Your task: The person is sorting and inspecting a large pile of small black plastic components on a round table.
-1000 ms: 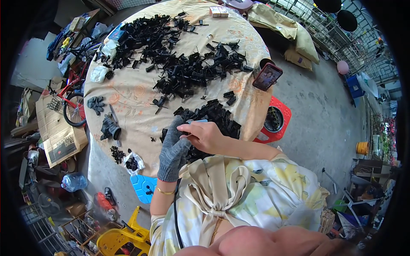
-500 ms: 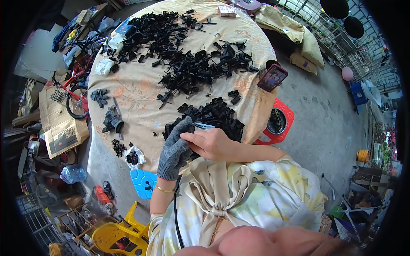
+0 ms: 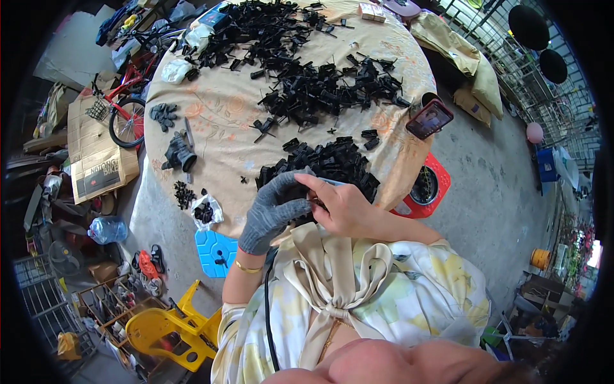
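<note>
Gloved left hand (image 3: 274, 214) and bare right hand (image 3: 339, 206) pinch a small black part (image 3: 312, 203); clear bag (image 3: 206, 211) holds more.

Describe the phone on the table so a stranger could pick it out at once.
Start at the round table under its beige cloth and go to its right edge, past the black plastic parts. The phone lies there tilted, the only flat red-edged slab with a lit screen.
</note>
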The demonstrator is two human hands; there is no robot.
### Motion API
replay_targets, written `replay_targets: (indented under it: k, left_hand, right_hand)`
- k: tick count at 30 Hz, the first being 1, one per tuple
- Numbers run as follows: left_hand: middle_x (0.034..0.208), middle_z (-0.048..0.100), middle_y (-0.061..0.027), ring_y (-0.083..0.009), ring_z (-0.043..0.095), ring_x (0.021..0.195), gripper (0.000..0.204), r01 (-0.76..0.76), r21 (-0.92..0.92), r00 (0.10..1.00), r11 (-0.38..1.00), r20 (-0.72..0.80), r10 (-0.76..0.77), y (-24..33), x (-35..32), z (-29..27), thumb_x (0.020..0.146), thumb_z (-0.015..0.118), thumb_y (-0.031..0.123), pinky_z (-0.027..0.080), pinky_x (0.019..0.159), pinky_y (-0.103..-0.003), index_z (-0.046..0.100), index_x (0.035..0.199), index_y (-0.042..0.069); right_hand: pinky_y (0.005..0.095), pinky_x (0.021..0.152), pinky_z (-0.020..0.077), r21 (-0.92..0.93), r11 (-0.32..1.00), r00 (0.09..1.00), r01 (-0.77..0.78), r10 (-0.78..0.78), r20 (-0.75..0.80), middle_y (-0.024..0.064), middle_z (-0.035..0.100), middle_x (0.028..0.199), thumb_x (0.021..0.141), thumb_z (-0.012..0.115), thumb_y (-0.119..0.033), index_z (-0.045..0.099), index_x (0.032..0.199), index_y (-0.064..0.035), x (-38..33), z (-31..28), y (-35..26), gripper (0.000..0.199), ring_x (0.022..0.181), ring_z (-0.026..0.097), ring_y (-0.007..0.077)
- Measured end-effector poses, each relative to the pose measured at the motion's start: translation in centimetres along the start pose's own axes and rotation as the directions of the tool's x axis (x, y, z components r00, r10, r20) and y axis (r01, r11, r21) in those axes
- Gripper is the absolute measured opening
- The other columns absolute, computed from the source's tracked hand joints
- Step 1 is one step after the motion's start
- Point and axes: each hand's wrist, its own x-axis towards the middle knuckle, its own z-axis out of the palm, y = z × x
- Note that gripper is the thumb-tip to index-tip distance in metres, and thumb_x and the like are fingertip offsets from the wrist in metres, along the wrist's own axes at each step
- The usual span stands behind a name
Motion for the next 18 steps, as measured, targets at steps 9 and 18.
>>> replay_targets:
  k: [9, 18]
  left_hand:
    - [0.100, 0.057, -0.0054, -0.0118, 0.054, 0.086, 0.030, -0.170, 0.056, 0.971, 0.984, -0.163, 0.177, -2.0, 0.5, 0.4, 0.082, 0.059, 0.004, 0.046, 0.077, -0.025, 0.051, 0.111, 0.002]
    - [0.100, 0.055, -0.0087, -0.0114, 0.054, 0.082, 0.025, -0.261, 0.226, 0.879, 0.939, -0.346, 0.328, -2.5, 2.3, 1.3, 0.086, 0.051, 0.002, 0.048, 0.074, -0.025, 0.047, 0.110, -0.001]
  right_hand:
    - [0.0244, 0.045, 0.0425, 0.278, 0.960, 0.996, -0.036, 0.057, -0.067, 0.0029, 0.051, 0.061, 0.074, 0.066, -0.006, 0.049, 0.118, -0.0072, 0.4, -2.0, -0.9, 0.048, 0.049, 0.054, 0.0100]
    - [0.0189, 0.041, 0.0216, 0.995, 0.100, 0.900, 0.018, 0.431, -0.059, -0.0054, 0.039, 0.060, 0.079, 0.053, 0.005, 0.055, 0.099, -0.0006, 0.6, -3.8, 0.9, 0.021, 0.044, 0.027, 0.0012]
